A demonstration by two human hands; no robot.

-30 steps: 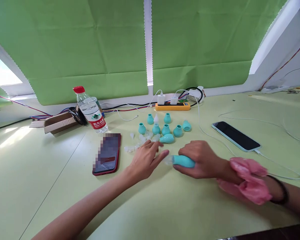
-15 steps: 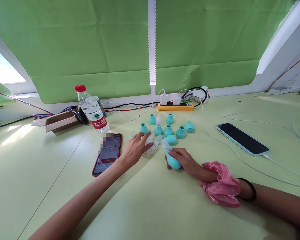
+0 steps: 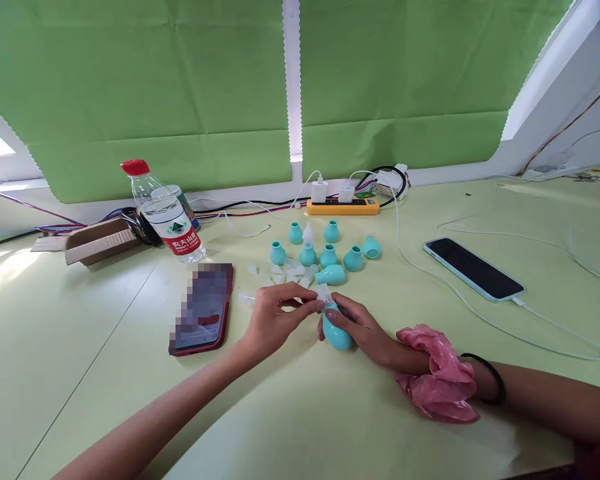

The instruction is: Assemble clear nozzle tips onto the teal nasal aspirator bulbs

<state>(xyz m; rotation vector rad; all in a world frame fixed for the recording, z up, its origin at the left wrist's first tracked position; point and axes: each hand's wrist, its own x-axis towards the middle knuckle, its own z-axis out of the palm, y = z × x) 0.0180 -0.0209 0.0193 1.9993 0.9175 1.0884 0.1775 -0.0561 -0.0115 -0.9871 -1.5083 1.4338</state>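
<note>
My right hand (image 3: pixel 365 327) is wrapped around a turquoise rubber squeeze bulb (image 3: pixel 339 335), held tilted just above the table. A translucent nozzle (image 3: pixel 324 293) stands at the bulb's neck. My left hand (image 3: pixel 280 317) is closed, thumb and fingertips pinched at the nozzle's left side; the fingers partly hide it. Beyond my hands lies a loose cluster of translucent nozzle pieces (image 3: pixel 295 270). Behind them are several more turquoise bulbs (image 3: pixel 329 257), most upright, with a bulb on its side (image 3: pixel 331 275) closest to me. One upright bulb (image 3: pixel 307 255) carries a translucent tip.
A phone in a red case (image 3: pixel 203 310) lies left of my hands, near a water bottle (image 3: pixel 167 217) and a cardboard box (image 3: pixel 103 243). Another phone (image 3: pixel 473 267) charges at the right. A yellow power strip (image 3: pixel 343 208) with cables sits along the back.
My left hand has moved from the translucent pieces toward me and right, to the nozzle on the bulb. My right hand still holds the bulb. The view has shifted slightly.
</note>
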